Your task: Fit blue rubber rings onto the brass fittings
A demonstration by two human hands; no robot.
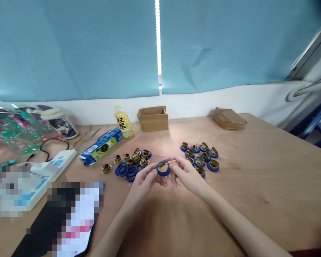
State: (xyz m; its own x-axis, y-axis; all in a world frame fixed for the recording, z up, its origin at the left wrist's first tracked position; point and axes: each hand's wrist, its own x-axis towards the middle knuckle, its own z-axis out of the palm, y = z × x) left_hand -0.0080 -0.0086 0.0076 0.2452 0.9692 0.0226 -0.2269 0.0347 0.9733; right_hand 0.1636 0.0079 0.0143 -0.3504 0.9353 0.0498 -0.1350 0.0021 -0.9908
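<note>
A round brass-coloured fitting with a raised bar across it and a blue ring around its rim [163, 168] is held up above the table. My left hand [146, 177] grips its left side, thumb toward the front. My right hand [186, 174] has its fingers closed on the right side. Left of my hands lie several bare brass fittings [117, 159] and a group of loose blue rings [132, 172]. On the right, several brass fittings with blue rings on them [199, 161] lie in a cluster, the nearest partly behind my right hand.
Along the back of the wooden table [251, 185] stand a yellow-labelled bottle [123, 122], an open cardboard box [153, 119] and a closed one [229, 118]. A blue carton [100, 146], a power strip [52, 171], a cup [60, 123] and plastic bottles [18, 134] occupy the left.
</note>
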